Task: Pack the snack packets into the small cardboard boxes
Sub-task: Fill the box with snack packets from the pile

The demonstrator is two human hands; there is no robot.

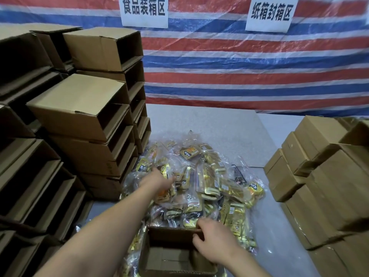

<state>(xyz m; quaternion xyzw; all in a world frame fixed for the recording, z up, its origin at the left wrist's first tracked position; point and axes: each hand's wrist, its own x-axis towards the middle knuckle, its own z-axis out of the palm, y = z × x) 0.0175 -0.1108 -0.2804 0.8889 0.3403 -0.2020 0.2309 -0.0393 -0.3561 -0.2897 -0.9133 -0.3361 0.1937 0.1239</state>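
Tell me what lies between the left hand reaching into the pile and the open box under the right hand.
In the head view, only heaped snack packets separate the left hand from the open box; the right hand rests on its far rim.

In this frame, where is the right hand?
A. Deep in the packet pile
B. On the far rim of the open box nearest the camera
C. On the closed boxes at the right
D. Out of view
B: the right hand has its fingers over the far rim of the open box, while the left hand reaches into the packet pile.
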